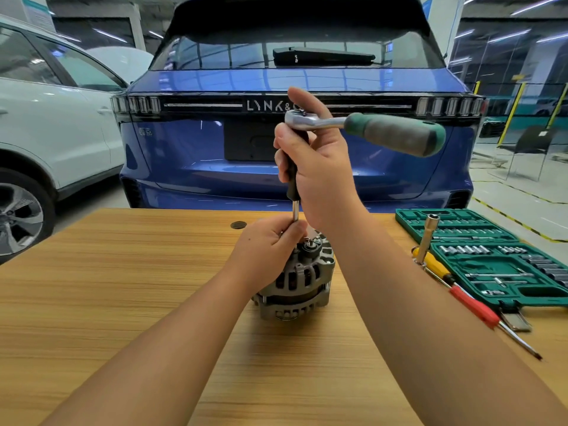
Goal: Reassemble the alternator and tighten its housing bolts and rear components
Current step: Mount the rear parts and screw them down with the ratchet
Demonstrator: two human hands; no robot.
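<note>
A grey alternator (302, 282) stands upright on the wooden table (123, 287), rear end up. My left hand (270, 250) rests on its top and pinches the lower end of a chrome extension bar (295, 210) that stands vertically on the housing. My right hand (313, 161) grips the bar's black upper section just under the head of a ratchet (310, 119). The ratchet's green and grey handle (396, 133) points right. The socket at the bar's tip is hidden by my left fingers.
An open green socket set case (491, 256) lies at the table's right edge. A socket driver with a yellow handle (428, 244) leans there, beside a red-handled screwdriver (479, 310). A blue car (295, 118) stands just behind the table, a white car (46, 118) at left.
</note>
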